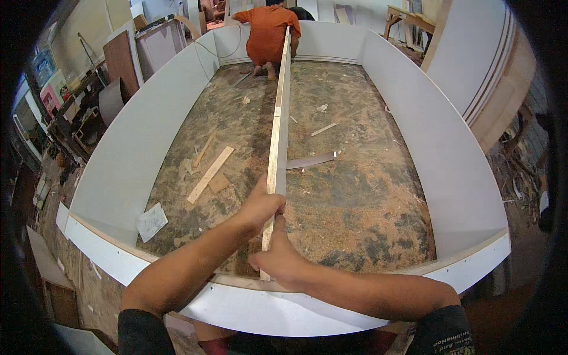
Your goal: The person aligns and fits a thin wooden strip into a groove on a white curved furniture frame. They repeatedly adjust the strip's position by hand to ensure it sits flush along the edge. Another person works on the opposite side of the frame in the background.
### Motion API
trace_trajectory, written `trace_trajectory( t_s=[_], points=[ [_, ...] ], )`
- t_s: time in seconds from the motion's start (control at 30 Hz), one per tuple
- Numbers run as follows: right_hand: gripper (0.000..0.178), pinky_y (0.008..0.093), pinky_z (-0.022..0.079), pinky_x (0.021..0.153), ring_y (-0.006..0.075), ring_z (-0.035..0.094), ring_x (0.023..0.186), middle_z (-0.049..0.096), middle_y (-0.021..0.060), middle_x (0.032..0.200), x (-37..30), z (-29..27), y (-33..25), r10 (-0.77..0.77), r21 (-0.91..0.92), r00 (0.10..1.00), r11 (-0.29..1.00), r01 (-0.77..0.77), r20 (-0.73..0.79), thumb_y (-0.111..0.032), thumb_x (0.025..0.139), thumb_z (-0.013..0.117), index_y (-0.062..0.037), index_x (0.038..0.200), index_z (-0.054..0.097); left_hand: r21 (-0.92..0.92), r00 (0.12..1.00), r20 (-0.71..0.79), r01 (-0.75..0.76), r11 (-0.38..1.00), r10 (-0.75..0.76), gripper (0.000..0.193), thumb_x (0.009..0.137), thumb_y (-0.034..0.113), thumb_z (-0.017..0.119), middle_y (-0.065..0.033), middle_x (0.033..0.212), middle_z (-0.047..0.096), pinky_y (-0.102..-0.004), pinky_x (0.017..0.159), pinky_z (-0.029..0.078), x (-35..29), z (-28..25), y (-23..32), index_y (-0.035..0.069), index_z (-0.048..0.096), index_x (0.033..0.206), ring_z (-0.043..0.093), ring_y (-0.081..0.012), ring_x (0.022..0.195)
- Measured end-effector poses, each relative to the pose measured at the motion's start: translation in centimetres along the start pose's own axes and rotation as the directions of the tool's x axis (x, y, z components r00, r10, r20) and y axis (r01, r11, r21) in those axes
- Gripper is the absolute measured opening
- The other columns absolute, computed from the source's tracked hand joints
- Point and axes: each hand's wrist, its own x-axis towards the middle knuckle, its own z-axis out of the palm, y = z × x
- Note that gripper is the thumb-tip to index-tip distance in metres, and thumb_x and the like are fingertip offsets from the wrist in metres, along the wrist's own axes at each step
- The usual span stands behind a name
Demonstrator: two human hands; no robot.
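A long, narrow board (275, 145) stands on edge down the middle of a big white panel frame (284, 307). Its upper edge is bare wood and its right face is pale grey. My left hand (261, 206) is closed over the board's top edge, a little ahead of the other hand. Nearer to me, my right hand (278, 257) grips the same board close to the frame's front panel. The fingers on the board's far sides are partly hidden. At the far end a person in an orange shirt (271, 35) crouches beside the board.
Inside the frame, the dirty floor (349, 213) holds a wood strip (210, 174), a crumpled white sheet (152, 222), a dark strip (312, 160) and scraps. Tall side panels (396, 118) enclose it. Leaning boards (121, 59) stand left; a wooden bench (411, 21) is at far right.
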Motion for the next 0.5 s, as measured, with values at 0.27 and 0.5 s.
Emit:
trace_trajectory(
  t_s=[0.27, 0.5],
  points=[
    [0.123, 0.0344, 0.057, 0.086, 0.0287, 0.065, 0.109, 0.051, 0.0300, 0.140, 0.0, 0.2, -0.1, -0.092, -0.013, 0.995, 0.996, 0.092, -0.034, 0.003, 0.081, 0.069, 0.0051, 0.164, -0.022, -0.024, 1.000, 0.031, -0.003, 1.000, 0.004, 0.083, 0.071, -0.006, 0.057, -0.0113, 0.109, 0.059, -0.0341, 0.073, 0.054, 0.4, 0.0, -0.2, 0.003, 0.041, 0.152, 0.060, -0.0217, 0.093],
    [0.121, 0.0371, 0.057, 0.092, 0.0321, 0.061, 0.121, 0.043, 0.0325, 0.148, -1.0, 0.0, -0.7, 0.024, -0.062, 1.000, 0.998, -0.024, 0.007, 0.002, 0.082, 0.069, 0.0076, 0.162, -0.022, -0.015, 0.998, 0.033, 0.057, 0.998, -0.056, 0.078, 0.074, -0.007, 0.055, -0.0101, 0.110, 0.057, -0.0345, 0.075, 0.052, -0.9, 0.3, 0.4, 0.003, 0.042, 0.150, 0.057, -0.0201, 0.095]
  ],
)
